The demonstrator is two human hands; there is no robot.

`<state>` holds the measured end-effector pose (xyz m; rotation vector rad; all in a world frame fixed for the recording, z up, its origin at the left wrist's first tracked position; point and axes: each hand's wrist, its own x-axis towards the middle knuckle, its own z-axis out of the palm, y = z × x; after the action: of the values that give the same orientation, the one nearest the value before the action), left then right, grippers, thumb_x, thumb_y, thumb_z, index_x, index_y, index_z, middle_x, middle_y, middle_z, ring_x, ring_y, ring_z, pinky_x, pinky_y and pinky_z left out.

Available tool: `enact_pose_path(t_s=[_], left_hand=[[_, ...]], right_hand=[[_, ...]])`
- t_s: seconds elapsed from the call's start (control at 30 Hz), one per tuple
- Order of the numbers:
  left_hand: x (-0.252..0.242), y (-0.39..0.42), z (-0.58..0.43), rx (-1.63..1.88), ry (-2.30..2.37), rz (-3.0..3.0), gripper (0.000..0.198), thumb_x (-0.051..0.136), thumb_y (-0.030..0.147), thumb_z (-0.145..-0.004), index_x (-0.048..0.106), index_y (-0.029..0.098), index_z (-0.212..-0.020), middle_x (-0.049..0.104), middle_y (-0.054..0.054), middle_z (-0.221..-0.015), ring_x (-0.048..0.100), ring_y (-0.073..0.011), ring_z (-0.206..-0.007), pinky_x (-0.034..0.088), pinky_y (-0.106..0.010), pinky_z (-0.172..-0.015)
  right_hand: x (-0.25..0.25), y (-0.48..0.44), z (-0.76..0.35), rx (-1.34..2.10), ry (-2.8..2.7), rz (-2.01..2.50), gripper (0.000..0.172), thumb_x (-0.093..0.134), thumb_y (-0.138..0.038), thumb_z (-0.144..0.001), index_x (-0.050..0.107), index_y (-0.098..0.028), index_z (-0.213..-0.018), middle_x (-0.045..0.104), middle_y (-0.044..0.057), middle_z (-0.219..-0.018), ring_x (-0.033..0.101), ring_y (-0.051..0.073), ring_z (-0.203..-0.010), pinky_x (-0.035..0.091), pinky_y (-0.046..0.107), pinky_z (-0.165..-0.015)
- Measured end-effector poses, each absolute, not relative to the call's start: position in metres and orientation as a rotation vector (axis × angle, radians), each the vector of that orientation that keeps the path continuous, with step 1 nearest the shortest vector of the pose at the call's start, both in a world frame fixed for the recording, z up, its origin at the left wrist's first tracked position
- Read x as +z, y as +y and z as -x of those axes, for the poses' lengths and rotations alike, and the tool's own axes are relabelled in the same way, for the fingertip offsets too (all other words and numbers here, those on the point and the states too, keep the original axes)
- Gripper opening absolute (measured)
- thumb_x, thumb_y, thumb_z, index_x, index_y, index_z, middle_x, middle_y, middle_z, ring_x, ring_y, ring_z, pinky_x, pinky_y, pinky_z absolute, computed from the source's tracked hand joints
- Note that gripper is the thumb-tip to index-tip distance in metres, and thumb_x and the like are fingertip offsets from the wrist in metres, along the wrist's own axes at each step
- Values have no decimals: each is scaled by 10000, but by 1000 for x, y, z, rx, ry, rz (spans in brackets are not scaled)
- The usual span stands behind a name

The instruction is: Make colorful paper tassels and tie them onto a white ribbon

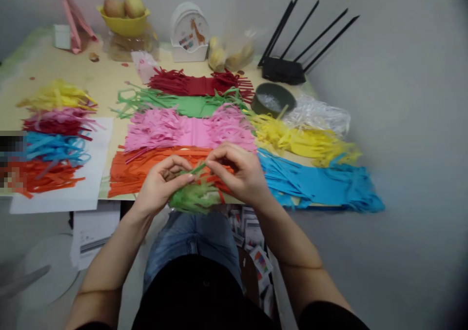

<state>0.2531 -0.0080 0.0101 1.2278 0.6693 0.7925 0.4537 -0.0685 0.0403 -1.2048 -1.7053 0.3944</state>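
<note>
My left hand curls around a bundle of green fringed paper held over the table's front edge. My right hand pinches a thin green strip at the top of the same bundle, its fingers closed. Behind my hands lie fringed sheets in rows: orange, pink, green and dark red. To the right lie a yellow fringed sheet and a blue one.
At the left, bundles of yellow, pink, blue and orange strips rest partly on white paper. At the back stand a yellow bowl of fruit, a white giraffe container, a black router, a dark bowl and crumpled plastic.
</note>
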Motion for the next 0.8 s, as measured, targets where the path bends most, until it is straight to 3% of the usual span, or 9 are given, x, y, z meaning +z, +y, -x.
enact_pose_path(t_s=[0.1,0.17,0.27,0.37,0.43,0.5,0.6,0.7,0.8], left_hand=[[32,52,-201,825,1013,-1680,431,839,470,-707,755,182,-1016,747,-57,-765,680,-196,-680,565,-327,-676],[61,110,-160,1031,1452,-1878,379,802,467,-757,758,157,-969,744,-42,-817,651,-217,-793,551,-454,-890],[106,198,-111,1272,1768,-1977,259,787,339,-826,695,131,-949,678,-23,-987,473,-242,-1200,150,-569,-1240],[119,266,-89,1208,1952,-2367,207,580,408,-982,625,206,-995,577,-3,-1077,348,-192,-1291,62,-492,-1264],[101,294,-88,1167,1823,-2420,292,538,520,-979,581,231,-975,545,9,-1102,297,-177,-1329,-10,-453,-1272],[68,311,-91,1110,1682,-2359,479,585,700,-873,556,222,-899,554,1,-993,307,-217,-1328,-20,-489,-1252],[17,320,-93,958,1584,-2298,688,687,868,-576,536,211,-714,460,-22,-673,416,-314,-1199,161,-567,-1147],[-3,320,-102,920,1546,-2304,635,741,810,-516,550,219,-647,465,-32,-636,396,-384,-1247,68,-626,-1131],[8,307,-149,949,1446,-2523,361,654,586,-764,632,226,-786,658,-58,-936,315,-401,-1383,14,-644,-1153]], right_hand=[[30,-69,-460,519,-1710,1226,177,637,-247,-940,677,-199,-1106,716,28,-883,655,116,-728,520,238,-682],[20,-66,-463,570,-1697,1261,227,648,-263,-934,678,-203,-1151,722,26,-870,660,119,-706,523,237,-664],[5,-57,-464,562,-1671,1307,164,624,-264,-942,706,-195,-1066,727,25,-820,660,123,-671,517,236,-634],[-4,-38,-466,463,-1703,1328,144,608,-259,-943,717,-189,-1007,742,35,-825,668,134,-680,513,247,-644],[-5,-17,-477,350,-1740,1345,142,599,-252,-941,723,-184,-932,747,45,-826,672,145,-710,509,258,-667],[-4,11,-496,220,-1743,1381,161,592,-244,-934,722,-179,-866,746,54,-824,669,159,-734,505,271,-686],[2,61,-526,22,-1732,1549,161,593,-230,-914,741,-167,-918,752,82,-900,676,194,-821,512,307,-765],[5,108,-537,49,-2054,1831,273,516,-180,-933,755,-110,-1045,746,152,-1068,679,231,-994,491,326,-910],[2,139,-533,188,-2338,2014,341,465,-110,-918,756,-30,-1076,734,229,-1118,677,265,-1056,466,329,-948]])
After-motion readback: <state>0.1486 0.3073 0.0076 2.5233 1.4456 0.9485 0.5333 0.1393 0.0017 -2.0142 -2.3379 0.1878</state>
